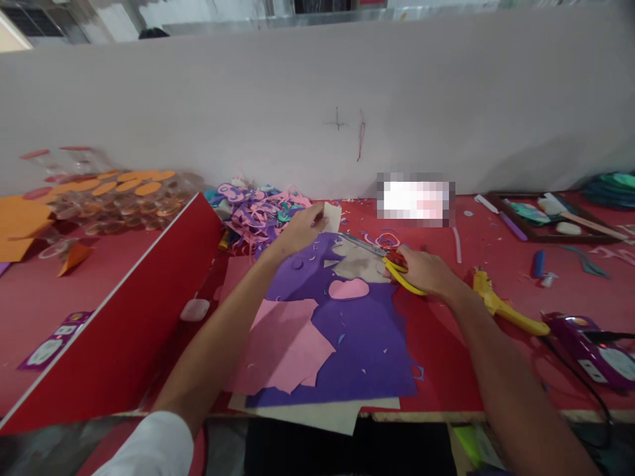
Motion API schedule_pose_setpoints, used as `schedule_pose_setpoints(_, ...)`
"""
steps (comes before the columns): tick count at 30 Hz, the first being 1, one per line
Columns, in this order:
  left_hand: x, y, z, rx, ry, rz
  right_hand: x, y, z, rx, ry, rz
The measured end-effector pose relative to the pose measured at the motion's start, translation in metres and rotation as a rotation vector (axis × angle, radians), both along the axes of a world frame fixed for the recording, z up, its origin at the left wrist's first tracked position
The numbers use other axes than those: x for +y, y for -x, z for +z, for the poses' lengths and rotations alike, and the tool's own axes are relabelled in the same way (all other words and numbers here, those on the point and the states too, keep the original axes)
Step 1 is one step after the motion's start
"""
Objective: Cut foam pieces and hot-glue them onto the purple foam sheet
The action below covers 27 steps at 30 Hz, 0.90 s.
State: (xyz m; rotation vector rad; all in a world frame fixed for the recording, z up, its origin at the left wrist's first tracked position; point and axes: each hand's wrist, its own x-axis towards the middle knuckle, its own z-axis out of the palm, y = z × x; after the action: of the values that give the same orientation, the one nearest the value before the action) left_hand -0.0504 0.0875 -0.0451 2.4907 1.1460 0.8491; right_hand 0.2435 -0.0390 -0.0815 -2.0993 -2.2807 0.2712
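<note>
My left hand (301,229) pinches a small cream piece of foam sheet (332,217) above the purple sheet (347,344). My right hand (425,271) grips yellow-handled scissors (381,258), whose metal blades point left toward the cream piece. Under both hands lie a beige sheet piece (360,264), a pink cut-out shape (348,288) and larger pink sheets (285,347), all on the red table (441,357).
A heap of purple, pink and teal offcuts (258,211) lies behind my left hand. A red board (124,317) slants at the left, clear cups with orange lids (119,195) beyond it. A yellow glue gun (501,305), a purple device (592,347) and a tray (543,218) are at the right.
</note>
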Motion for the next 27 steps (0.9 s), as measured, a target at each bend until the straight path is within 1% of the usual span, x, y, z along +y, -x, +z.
schedule_pose_setpoints(3,0.002,0.003,0.002,-0.014,0.020,0.026,0.001,-0.002,-0.003,0.093,-0.003,-0.023)
schedule_pose_setpoints(10,-0.005,0.000,0.005,-0.092,0.053,-0.056,0.002,0.000,-0.002,0.193,-0.091,-0.030)
schedule_pose_setpoints(15,-0.015,-0.009,0.007,-0.101,0.041,-0.081,0.002,0.004,-0.002,0.329,-0.085,-0.002)
schedule_pose_setpoints(21,-0.023,-0.015,0.011,-0.101,0.010,-0.073,0.004,0.006,-0.009,0.403,-0.096,0.031)
schedule_pose_setpoints(27,-0.020,-0.014,0.008,-0.088,-0.002,-0.081,0.005,0.004,-0.013,0.443,-0.092,0.043)
